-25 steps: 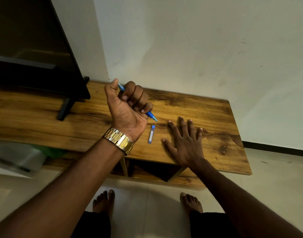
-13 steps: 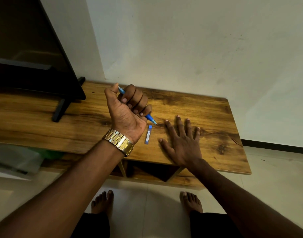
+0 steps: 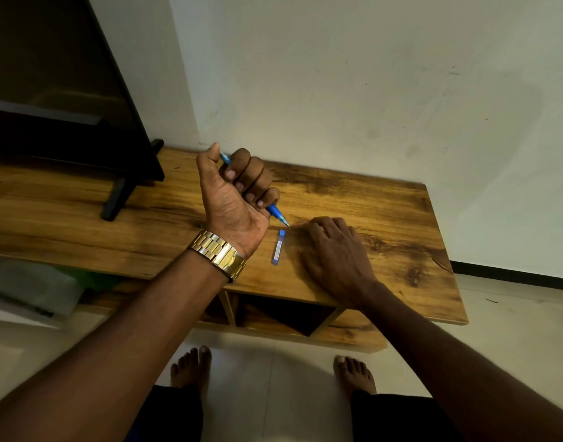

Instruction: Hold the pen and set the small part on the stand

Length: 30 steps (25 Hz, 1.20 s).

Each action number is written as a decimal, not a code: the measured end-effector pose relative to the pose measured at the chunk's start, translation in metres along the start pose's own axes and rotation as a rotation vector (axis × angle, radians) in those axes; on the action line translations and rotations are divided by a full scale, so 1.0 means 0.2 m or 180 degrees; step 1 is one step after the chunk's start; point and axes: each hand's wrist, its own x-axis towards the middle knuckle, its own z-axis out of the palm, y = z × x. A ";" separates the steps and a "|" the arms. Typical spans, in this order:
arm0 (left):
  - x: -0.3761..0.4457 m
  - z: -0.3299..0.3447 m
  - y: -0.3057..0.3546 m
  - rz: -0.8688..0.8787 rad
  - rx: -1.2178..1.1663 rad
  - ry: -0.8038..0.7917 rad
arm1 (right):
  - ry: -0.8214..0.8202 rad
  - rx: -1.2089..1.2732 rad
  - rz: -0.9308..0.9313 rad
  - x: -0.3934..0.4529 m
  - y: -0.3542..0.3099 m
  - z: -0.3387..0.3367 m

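While we are standing barefoot at the wooden table (image 3: 385, 212), our right hand (image 3: 332, 256), flat and spread a moment ago, is now curling its blurred fingers just beside the small blue tube (image 3: 278, 247); our left hand (image 3: 235, 196) is still gripping the blue pen (image 3: 275, 212) in its fist above.

You've got one blue pen (image 3: 276, 212), one small blue tube (image 3: 278, 247), one bench (image 3: 385, 218), one TV (image 3: 50, 90), one gold watch (image 3: 219, 254), two hands.
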 end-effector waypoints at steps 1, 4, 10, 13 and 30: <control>0.01 -0.01 0.00 -0.0012 -0.0054 -0.0015 | 0.0153 -0.0084 -0.0040 0.01 -0.02 0.00; 0.04 -0.01 -0.01 -0.0050 -0.0107 -0.0032 | 0.0075 -0.0035 0.0030 0.02 -0.03 0.05; 0.05 -0.02 0.00 -0.0092 -0.0060 0.0042 | 0.0175 0.0176 0.0042 0.04 0.00 0.08; 0.03 -0.02 0.00 -0.0065 -0.0030 0.0073 | 0.0185 0.0173 0.0032 0.04 0.00 0.08; 0.01 0.01 0.01 0.0170 0.0081 -0.0013 | 0.0215 0.0243 0.0092 0.03 0.00 0.09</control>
